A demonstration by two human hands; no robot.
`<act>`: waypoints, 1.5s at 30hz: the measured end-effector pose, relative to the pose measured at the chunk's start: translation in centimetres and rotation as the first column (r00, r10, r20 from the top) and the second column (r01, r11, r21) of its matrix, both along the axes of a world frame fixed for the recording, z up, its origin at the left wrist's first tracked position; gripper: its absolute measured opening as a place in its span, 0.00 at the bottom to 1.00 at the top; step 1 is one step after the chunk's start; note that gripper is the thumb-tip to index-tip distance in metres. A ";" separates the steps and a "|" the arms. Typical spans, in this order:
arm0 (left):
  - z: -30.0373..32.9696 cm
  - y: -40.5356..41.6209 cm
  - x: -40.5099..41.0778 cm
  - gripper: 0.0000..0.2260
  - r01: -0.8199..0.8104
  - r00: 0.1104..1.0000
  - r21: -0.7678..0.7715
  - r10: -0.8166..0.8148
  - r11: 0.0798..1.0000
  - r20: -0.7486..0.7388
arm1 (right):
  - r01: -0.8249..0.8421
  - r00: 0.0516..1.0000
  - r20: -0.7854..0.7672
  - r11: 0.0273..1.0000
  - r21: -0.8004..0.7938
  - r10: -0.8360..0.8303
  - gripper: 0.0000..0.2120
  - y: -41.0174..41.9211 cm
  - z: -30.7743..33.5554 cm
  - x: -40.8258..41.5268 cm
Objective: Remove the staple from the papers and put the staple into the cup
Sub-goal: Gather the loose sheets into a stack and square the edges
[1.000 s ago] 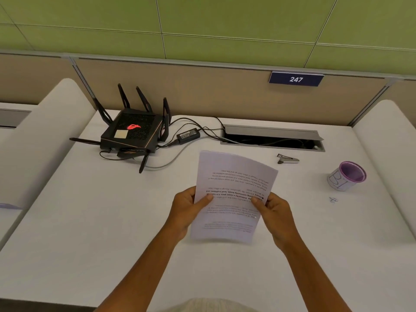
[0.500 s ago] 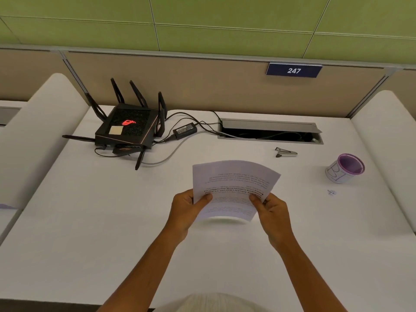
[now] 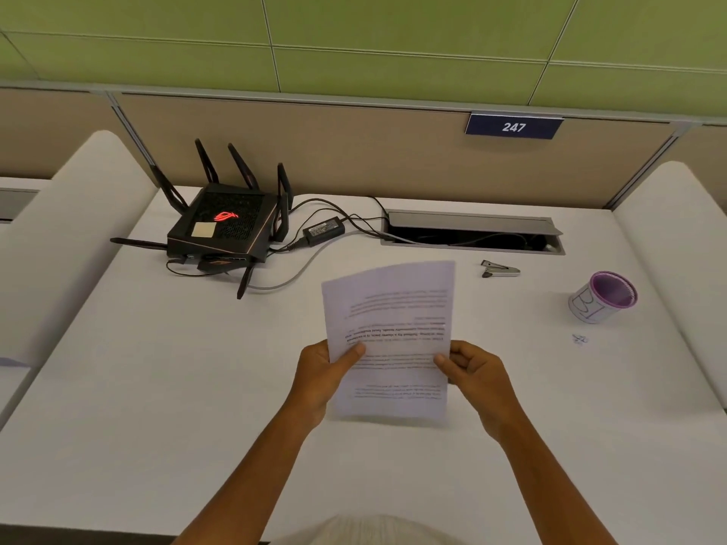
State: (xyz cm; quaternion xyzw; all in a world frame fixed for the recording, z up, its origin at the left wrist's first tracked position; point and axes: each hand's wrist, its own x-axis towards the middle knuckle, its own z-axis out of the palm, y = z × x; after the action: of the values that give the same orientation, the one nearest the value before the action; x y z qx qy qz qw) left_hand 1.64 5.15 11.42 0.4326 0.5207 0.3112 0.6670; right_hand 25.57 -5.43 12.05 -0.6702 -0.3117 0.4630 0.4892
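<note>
I hold the printed white papers above the desk's middle, the text upside down to me. My left hand pinches their left edge with the thumb on top. My right hand grips their right edge. The staple is too small to make out. A white cup with a purple rim and inside stands at the right of the desk, apart from both hands. A small metal staple remover lies beyond the papers, near the cable slot.
A black router with antennas, its power brick and cables sit at the back left. An open cable slot runs along the back. A tiny scrap lies in front of the cup. White dividers flank the desk.
The papers were tipped flat away from me half a second ago; now they stand up facing me again, rotated a little so their edges run straighter.
</note>
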 end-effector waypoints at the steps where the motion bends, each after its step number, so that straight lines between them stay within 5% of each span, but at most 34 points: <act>1: 0.0 0.0 -0.2 0.09 -0.032 0.999 -0.015 0.032 0.999 0.022 | -0.007 1.000 -0.031 1.000 -0.016 0.007 0.12 -0.3 -0.2 0.4; 11: -0.6 -2.3 -0.2 0.17 -0.232 0.886 -0.320 0.335 0.919 0.320 | 0.118 0.905 -0.407 0.992 -0.036 -0.123 0.17 -2.6 -1.3 -2.2; 17: -2.0 -4.9 0.7 0.21 -0.202 0.889 -0.365 0.327 0.909 0.322 | 0.229 0.909 -0.332 0.968 -0.106 -0.251 0.15 -1.9 -2.0 -3.7; 22: -3.3 -3.5 -2.8 0.21 -0.243 0.885 -0.383 0.366 0.891 0.288 | 0.147 0.968 -0.177 0.974 -0.175 -0.178 0.15 -1.9 -1.7 -0.3; 27: -3.6 -2.0 -6.7 0.16 -0.078 0.993 -0.252 0.097 0.965 0.066 | 0.012 0.998 -0.059 0.972 -0.236 -0.027 0.14 -2.0 -1.0 2.8; 31: -2.4 -0.5 -6.4 0.16 0.078 0.993 -0.167 -0.092 0.983 -0.078 | -0.036 0.999 0.009 0.973 -0.230 0.038 0.09 -1.3 -0.5 3.2; 45: -1.9 0.0 -3.5 0.05 -0.059 0.985 0.105 0.075 0.993 -0.157 | 0.203 0.970 0.139 0.979 -0.028 -0.197 0.08 -0.6 -1.4 0.7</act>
State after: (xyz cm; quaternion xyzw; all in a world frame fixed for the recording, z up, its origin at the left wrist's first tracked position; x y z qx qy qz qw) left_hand -1.83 5.13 9.57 0.4715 0.5708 0.3232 0.5894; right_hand 26.27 -6.03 10.63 -0.7381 -0.2655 0.3710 0.4970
